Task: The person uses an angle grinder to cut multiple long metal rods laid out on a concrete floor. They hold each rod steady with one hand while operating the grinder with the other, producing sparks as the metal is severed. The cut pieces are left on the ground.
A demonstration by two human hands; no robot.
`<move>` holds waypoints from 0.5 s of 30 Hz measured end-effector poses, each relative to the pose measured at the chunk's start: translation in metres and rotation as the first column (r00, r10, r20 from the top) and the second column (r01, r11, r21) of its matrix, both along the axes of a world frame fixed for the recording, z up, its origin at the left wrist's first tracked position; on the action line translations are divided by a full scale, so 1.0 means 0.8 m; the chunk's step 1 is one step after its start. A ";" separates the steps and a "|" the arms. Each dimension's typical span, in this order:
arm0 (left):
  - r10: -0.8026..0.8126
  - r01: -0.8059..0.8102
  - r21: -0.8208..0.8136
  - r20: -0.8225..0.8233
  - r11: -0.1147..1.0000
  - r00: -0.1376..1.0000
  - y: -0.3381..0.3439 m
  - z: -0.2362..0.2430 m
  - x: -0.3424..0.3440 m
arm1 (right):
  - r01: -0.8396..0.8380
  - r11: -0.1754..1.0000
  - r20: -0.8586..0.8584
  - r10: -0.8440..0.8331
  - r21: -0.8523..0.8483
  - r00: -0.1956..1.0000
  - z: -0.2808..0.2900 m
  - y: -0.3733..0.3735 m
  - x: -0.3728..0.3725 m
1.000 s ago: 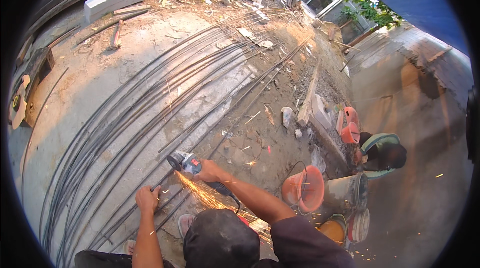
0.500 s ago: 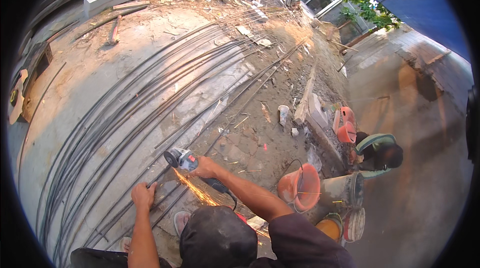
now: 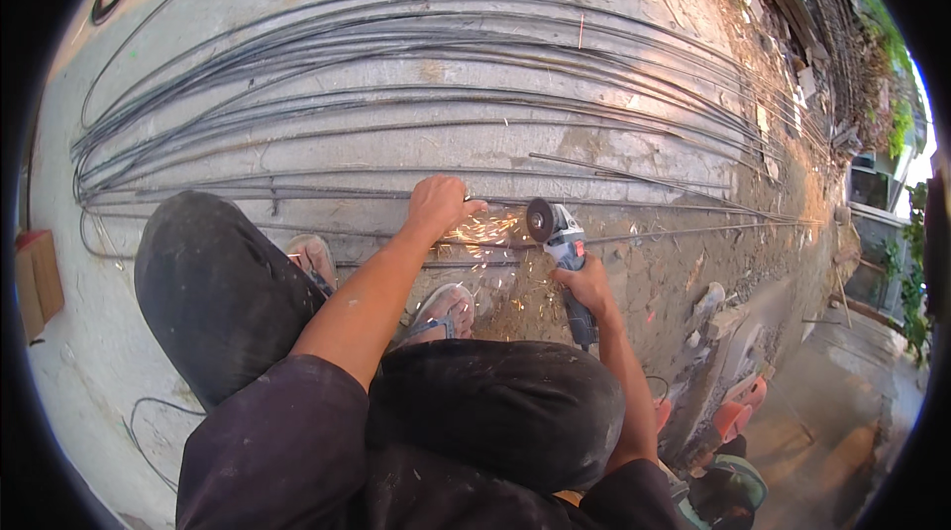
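My right hand (image 3: 586, 284) grips an angle grinder (image 3: 564, 245) with a grey and blue body and a dark disc (image 3: 541, 220). The disc is at the line of a thin steel bar (image 3: 674, 204). Orange sparks (image 3: 487, 233) spray from it toward my left hand and my sandalled feet. My left hand (image 3: 438, 205) is closed round the same bar, a short way left of the disc. Its fingertips are partly hidden, and the exact cutting point is hard to make out. More long bars (image 3: 436, 91) lie just beyond both hands.
My knees (image 3: 505, 411) are bent close to my arms, and one sandalled foot (image 3: 451, 310) is near the sparks. Rubble and a plank lie at right, with orange buckets (image 3: 733, 419) and another person (image 3: 728, 485) at the lower right. A brown box (image 3: 38, 282) stands far left.
The view has swung round, so the bars now run across the picture. Both hands keep their holds on bar and grinder. Sparks still fly, now seen between the grinder and my left hand.
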State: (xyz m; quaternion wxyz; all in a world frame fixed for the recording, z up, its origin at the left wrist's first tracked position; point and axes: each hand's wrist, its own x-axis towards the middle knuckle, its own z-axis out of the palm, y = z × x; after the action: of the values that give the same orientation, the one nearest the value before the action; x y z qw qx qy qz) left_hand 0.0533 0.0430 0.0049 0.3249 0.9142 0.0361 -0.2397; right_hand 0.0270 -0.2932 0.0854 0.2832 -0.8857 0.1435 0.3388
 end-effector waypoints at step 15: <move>0.020 -0.018 0.036 -0.032 0.999 0.999 -0.012 0.004 0.002 | 0.020 0.997 0.092 -0.026 0.070 0.995 -0.005 -0.002 0.026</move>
State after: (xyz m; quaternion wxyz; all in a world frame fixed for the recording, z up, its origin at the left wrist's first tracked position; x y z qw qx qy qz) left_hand 0.0550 0.0336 0.0077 0.3103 0.9154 0.0543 -0.2507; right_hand 0.0479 -0.2945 0.0816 0.3238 -0.8885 0.1285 0.2988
